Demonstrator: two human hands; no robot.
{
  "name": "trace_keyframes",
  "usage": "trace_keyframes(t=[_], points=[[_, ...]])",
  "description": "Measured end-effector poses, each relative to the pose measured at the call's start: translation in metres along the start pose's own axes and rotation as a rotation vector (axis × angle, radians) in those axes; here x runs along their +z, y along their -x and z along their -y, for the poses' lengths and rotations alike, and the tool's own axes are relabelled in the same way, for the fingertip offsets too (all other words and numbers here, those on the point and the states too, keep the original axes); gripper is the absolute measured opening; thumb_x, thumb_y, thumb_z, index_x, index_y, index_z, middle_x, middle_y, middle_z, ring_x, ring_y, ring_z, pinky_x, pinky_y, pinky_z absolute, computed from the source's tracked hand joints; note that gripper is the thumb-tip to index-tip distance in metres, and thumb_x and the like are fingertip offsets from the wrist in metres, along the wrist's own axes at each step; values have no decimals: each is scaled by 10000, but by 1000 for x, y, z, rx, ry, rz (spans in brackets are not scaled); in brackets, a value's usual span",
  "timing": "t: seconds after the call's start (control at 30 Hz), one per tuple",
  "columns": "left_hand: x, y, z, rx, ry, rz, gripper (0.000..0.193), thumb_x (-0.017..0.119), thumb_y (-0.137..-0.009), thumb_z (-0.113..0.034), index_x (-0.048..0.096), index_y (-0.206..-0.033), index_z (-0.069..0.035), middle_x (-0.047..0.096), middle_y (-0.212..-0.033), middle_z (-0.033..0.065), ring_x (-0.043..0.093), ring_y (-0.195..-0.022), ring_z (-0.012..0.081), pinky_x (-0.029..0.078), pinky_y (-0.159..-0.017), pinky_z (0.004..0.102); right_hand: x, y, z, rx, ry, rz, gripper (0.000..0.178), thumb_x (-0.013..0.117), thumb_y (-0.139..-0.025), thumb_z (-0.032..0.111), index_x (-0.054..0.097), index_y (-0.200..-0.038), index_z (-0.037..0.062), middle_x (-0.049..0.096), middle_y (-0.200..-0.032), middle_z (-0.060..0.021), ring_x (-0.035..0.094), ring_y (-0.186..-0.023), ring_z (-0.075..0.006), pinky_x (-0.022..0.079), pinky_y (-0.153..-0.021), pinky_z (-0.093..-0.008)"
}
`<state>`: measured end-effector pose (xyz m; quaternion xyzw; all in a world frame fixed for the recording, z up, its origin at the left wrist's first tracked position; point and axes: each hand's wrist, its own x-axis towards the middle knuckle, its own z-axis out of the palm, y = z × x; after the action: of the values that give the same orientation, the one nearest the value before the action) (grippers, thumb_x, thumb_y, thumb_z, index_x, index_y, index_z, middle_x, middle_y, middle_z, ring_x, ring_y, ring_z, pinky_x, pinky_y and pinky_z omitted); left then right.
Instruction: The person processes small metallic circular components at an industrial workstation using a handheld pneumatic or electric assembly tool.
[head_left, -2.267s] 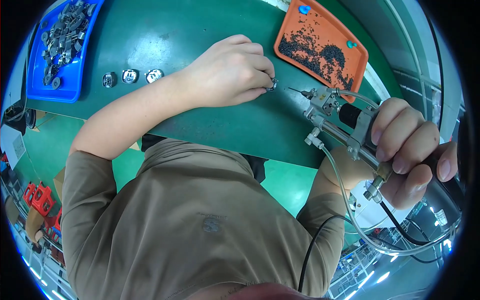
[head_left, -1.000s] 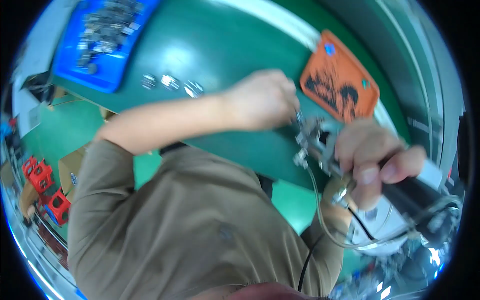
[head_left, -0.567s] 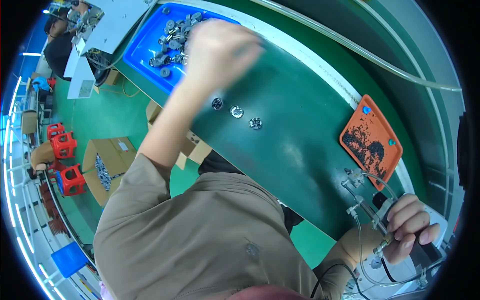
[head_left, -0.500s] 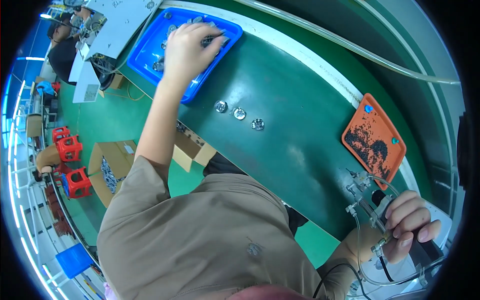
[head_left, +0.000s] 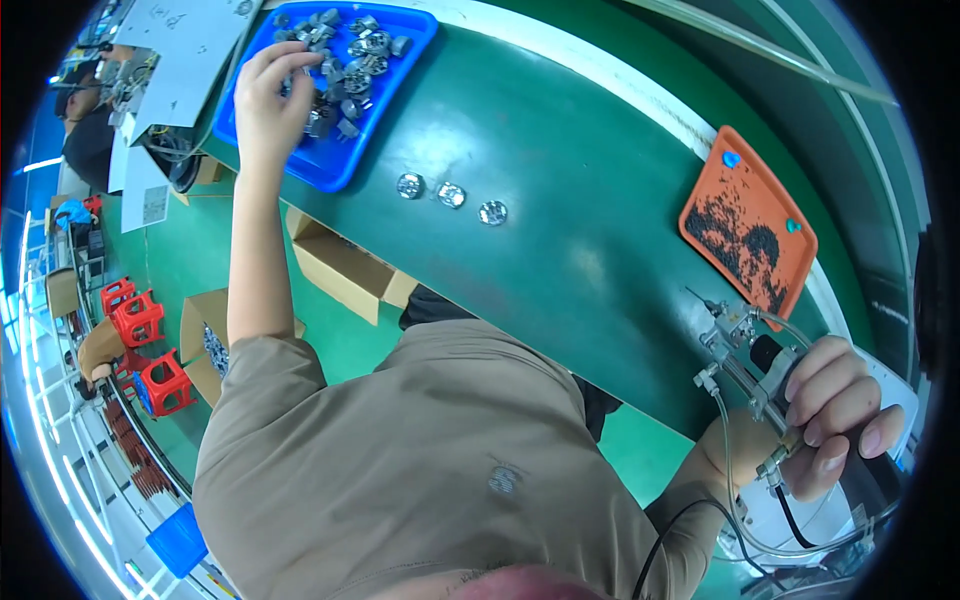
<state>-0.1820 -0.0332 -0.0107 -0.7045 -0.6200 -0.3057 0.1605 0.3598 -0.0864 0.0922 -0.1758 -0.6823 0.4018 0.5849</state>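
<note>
My left hand (head_left: 268, 105) reaches over the blue tray (head_left: 338, 178) at the upper left. Its fingers are bent and the thumb stands apart from them, next to a pile of small grey metal parts (head_left: 355, 82); I see nothing held in it. My right hand (head_left: 838, 410) is wrapped round a black-bodied air tool (head_left: 745, 375) with metal fittings, clear hoses and a thin tip pointing to the upper left. Between the hands, three round metal parts (head_left: 451, 194) lie in a row on the green tabletop (head_left: 560, 290).
An orange tray (head_left: 728, 190) holding many small black pieces and two small blue-green items sits at the right. Cardboard boxes (head_left: 340, 268) stand below the table's near edge. Red stools (head_left: 165, 383) and a person (head_left: 88, 130) are farther left.
My left hand has shifted left within the blue tray, uncovering more of the metal parts. The whole view has moved slightly. My right hand keeps its grip on the air tool.
</note>
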Motion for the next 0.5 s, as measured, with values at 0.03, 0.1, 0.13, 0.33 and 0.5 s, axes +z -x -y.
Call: trace_keyframes(t=[0.03,0.1,0.13,0.33,0.5], points=[[1,3,-38,45,153,92,181,668,-783,-9,766,-924,-67,729,-1101,115,679,-1049,327,534,-939,422,-2,1,1,21,-6,13,262,738,-977,266,540,-1142,216,537,-706,62,541,-546,-94,439,-568,-267],[-2,14,-116,136,391,314,124,692,-744,-39,717,-862,-63,710,-1095,92,662,-1051,318,512,-947,427,-4,3,3,31,3,10,266,737,-979,264,544,-1155,215,538,-712,63,541,-550,-98,438,-571,-270],[-5,19,-142,188,471,444,110,704,-727,-61,689,-835,-65,698,-1097,80,652,-1057,312,498,-959,427,-4,3,2,20,-4,5,271,735,-980,262,547,-1169,215,539,-717,63,541,-554,-101,436,-575,-273],[-4,38,-173,372,286,523,176,854,-697,-164,763,-825,-85,723,-1049,30,639,-1030,270,460,-971,447,-10,1,-5,-3,-108,73,288,697,-971,239,578,-1228,190,524,-762,55,525,-610,-103,411,-614,-287],[29,29,-207,458,361,499,144,819,-756,-131,785,-887,-83,742,-1010,30,651,-999,239,474,-955,414,-20,-8,-6,68,-118,194,255,673,-997,227,578,-1232,195,567,-790,29,555,-628,-124,422,-621,-309]])
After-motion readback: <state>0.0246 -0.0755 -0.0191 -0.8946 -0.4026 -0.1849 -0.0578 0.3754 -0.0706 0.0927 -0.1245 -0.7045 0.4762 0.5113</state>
